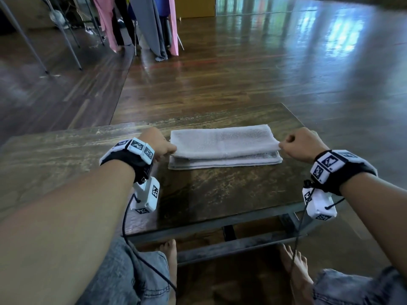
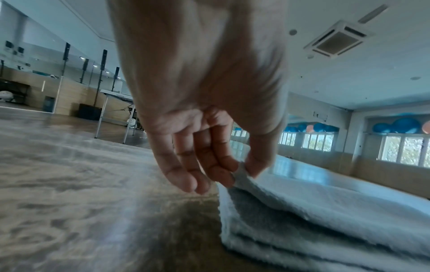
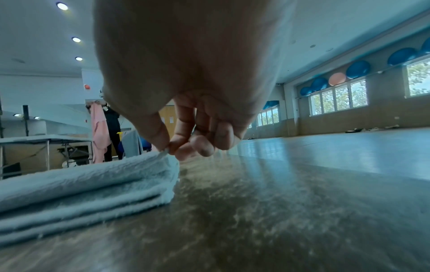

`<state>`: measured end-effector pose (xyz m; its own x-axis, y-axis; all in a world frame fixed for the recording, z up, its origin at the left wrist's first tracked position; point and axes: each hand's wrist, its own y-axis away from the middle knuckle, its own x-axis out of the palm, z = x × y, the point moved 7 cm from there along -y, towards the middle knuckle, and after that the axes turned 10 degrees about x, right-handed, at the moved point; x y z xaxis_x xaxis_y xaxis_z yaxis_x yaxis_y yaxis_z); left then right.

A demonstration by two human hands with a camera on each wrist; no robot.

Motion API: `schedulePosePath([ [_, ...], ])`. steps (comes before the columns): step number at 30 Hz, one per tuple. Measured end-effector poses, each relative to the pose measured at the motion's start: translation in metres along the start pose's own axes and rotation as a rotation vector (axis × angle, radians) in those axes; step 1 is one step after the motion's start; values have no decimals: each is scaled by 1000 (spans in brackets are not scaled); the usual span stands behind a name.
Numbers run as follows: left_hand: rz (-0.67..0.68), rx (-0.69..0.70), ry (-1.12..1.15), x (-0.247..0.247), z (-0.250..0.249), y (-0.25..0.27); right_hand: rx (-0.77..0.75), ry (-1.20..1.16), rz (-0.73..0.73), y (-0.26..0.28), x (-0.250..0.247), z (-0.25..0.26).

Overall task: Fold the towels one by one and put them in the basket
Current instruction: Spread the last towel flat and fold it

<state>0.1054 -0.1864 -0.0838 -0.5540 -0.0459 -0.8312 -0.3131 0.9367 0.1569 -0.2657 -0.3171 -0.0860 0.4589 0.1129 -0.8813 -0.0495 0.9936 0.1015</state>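
A pale grey towel [image 1: 222, 142] lies folded in long layers across the far half of the dark wooden table [image 1: 209, 194]. My left hand [image 1: 170, 149] pinches the top layer's left near corner between thumb and fingers; the left wrist view shows that pinched corner of the towel [image 2: 302, 206] lifted off the layers under my left hand [image 2: 241, 170]. At the other end my right hand [image 1: 283, 147] pinches the top layer's right near corner, seen close in the right wrist view where the right hand [image 3: 168, 147] holds the towel [image 3: 88, 184]. No basket is in view.
The table's near edge sits over my knees and bare feet [image 1: 170, 256]. Shiny wooden floor [image 1: 264, 69] spreads beyond the table. Pink and grey clothes hang on a rack [image 1: 141, 25] at the far left, beside metal stand legs [image 1: 72, 51].
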Motion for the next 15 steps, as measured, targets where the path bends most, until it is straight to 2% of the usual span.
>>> schedulePosePath([
  [7, 133, -43, 14, 13, 10, 4, -11, 165, 167, 2, 6, -7],
  [15, 117, -25, -108, 14, 2, 0, 5, 274, 133, 6, 3, 0],
])
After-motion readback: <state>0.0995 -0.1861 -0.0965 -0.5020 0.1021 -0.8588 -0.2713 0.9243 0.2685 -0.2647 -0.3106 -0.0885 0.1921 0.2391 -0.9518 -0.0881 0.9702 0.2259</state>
